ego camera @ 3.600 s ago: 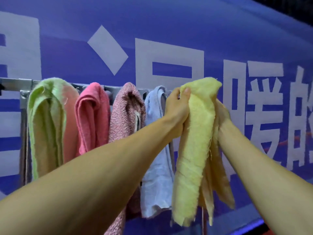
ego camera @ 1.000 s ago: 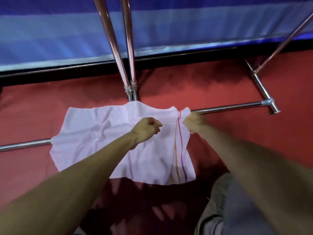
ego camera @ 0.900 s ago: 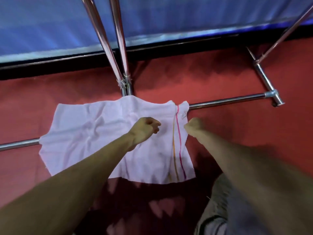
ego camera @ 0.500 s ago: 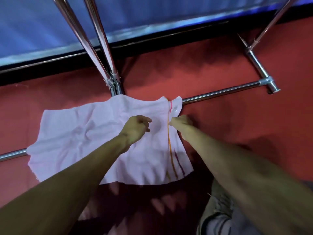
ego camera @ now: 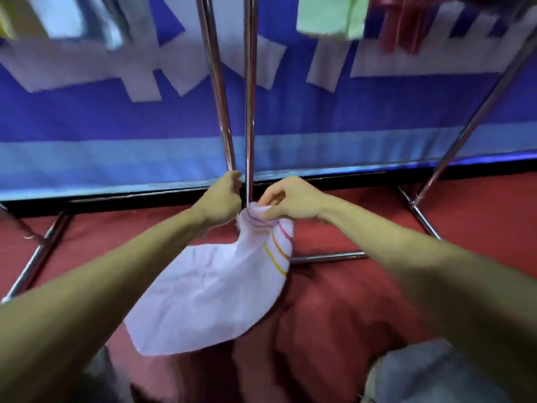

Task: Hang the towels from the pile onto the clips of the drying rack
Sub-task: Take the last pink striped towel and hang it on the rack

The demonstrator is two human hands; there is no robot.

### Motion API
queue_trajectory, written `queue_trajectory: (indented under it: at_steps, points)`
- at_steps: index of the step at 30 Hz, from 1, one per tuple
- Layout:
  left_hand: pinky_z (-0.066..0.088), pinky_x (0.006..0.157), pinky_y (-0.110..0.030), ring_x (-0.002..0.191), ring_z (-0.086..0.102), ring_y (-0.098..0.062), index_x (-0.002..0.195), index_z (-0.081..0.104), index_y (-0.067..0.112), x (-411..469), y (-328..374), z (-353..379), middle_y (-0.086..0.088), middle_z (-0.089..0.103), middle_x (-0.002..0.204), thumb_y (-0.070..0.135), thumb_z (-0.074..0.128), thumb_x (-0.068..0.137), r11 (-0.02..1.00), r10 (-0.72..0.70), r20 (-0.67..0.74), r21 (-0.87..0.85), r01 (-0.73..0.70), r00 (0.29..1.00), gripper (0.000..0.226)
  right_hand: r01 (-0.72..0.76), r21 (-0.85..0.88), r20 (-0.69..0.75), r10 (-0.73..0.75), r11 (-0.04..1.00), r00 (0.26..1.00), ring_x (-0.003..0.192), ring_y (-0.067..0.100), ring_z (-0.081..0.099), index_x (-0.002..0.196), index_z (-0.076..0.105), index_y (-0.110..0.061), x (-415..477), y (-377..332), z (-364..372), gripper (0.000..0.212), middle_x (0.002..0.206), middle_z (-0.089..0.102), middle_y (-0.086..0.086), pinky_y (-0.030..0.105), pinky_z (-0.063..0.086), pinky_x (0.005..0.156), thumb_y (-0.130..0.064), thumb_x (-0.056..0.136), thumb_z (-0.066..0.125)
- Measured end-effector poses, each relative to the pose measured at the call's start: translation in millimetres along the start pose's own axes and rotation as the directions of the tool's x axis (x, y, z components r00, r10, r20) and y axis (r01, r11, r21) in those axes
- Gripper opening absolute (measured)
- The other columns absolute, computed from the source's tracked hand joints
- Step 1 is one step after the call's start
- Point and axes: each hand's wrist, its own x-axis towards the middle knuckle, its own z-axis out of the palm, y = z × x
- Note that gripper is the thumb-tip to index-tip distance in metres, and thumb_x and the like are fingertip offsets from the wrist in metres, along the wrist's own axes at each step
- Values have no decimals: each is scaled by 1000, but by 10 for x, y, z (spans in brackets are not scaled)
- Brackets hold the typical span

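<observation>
- Low at frame centre, right hand (ego camera: 290,200) pinches the white towel (ego camera: 209,292); left hand (ego camera: 220,199) curls, its grip unclear.
- Thin pinch may slip, dropping it.

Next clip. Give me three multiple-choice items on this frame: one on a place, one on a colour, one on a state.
1. The green towel hangs:
A) at the top, right of the two upright poles
B) in a basket
C) over a chair

2. The white towel has stripes that are:
A) blue and black
B) pink, orange and yellow
C) all green

3. The right hand:
A) lies flat and open
B) grips a pole
C) pinches the towel's bunched end

Key:
1 A, it shows at the top edge beside the poles.
2 B, those three colours curve just below the bunched end.
3 C, it closes on the gathered cloth.
</observation>
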Motion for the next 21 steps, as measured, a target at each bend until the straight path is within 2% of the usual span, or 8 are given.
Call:
queue_trajectory:
  at_steps: [2, 5, 7, 9, 12, 15, 18, 21]
  points:
    - [35, 99, -24, 128, 44, -20, 142, 34, 5, -69, 100, -272, -11, 49, 136, -17, 38, 80, 996, -2, 23, 88, 0, 1000, 66, 89, -44, 43, -88, 995, 995, 59, -6, 52, 85, 73, -10, -109, -336, -108, 10, 71, 67, 3, 11, 42, 62, -6, 76, 76]
    - [35, 96, -18, 131, 39, -8, 148, 25, 10, -255, 197, -549, -3, 44, 144, -21, 47, 78, 999, 34, 170, -16, -32, 985, 80, 204, -67, 24, -203, 977, 979, 65, -4, 56, 87, 75, -12, -202, -653, -202, 19, 78, 71, 6, 13, 44, 65, 1, 74, 74]
    - [42, 91, -18, 121, 48, -6, 145, 34, 12, -349, 189, -687, 0, 55, 135, -23, 49, 76, 992, 55, 236, -126, -25, 970, 78, 252, -19, -28, -253, 967, 967, 63, -7, 57, 90, 74, -9, -225, -743, -202, 22, 76, 70, 1, 10, 45, 65, 6, 73, 73]
    - [48, 84, -21, 99, 60, -11, 133, 50, 11, -428, 121, -785, -6, 68, 112, -18, 55, 77, 987, 91, 270, -153, -50, 959, 63, 296, 8, -61, -295, 955, 954, 66, -6, 61, 91, 74, -4, -216, -799, -169, 22, 77, 70, -1, 10, 47, 67, 7, 72, 74]
    - [49, 74, -18, 75, 58, -9, 112, 65, 13, -495, 76, -864, -6, 65, 82, -9, 60, 85, 985, 120, 247, -149, -85, 962, 35, 338, 27, -110, -333, 941, 936, 70, -2, 64, 91, 74, -3, -160, -906, -164, 23, 79, 72, 2, 14, 51, 70, 6, 71, 76]
    - [51, 81, -20, 82, 58, -7, 106, 70, 13, -506, 37, -884, -7, 68, 89, 8, 65, 87, 986, 99, 243, -156, -62, 965, 20, 332, 51, -198, -317, 942, 928, 71, 4, 65, 88, 75, -6, -162, -930, -223, 21, 78, 73, 4, 18, 53, 70, 5, 69, 76]
    - [49, 95, -31, 93, 59, -12, 109, 68, 8, -534, 53, -829, -9, 67, 98, 26, 66, 83, 972, 65, 293, -234, 6, 954, 32, 322, 102, -251, -289, 941, 924, 68, 5, 63, 85, 74, -6, -221, -908, -260, 20, 76, 72, 7, 18, 52, 66, 5, 69, 77]
    - [49, 89, -32, 90, 58, -14, 104, 65, -1, -529, 119, -736, -8, 65, 96, 28, 67, 81, 971, 95, 296, -237, -23, 950, 37, 322, 134, -292, -273, 937, 917, 70, 6, 64, 84, 74, -8, -258, -938, -250, 20, 79, 73, 9, 20, 53, 69, 3, 68, 79]
